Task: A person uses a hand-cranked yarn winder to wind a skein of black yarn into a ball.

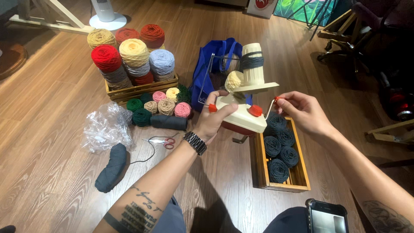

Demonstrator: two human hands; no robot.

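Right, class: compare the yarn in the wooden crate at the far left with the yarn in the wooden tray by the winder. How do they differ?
The crate's yarn comes in many colours (red, cream, mustard, lilac, rust); the tray's yarn is all dark blue-grey. The crate's balls are large and stacked in tiers above the crate; the tray's are smaller cakes lying in one layer inside the tray. Both are wound yarn in slatted wooden holders on the floor.

Left forearm rises from bottom edge toward centre, tattooed near elbow, dark metal watch band at wrist. Left hand (212,121) curled shut, palm turned inward, thumb on top, fingers wrapped in firm grasp. Right forearm enters from lower right corner, tattoo near elbow. Right hand (304,113) extended leftward, thumb and forefinger pinched together, remaining fingers loosely bent.
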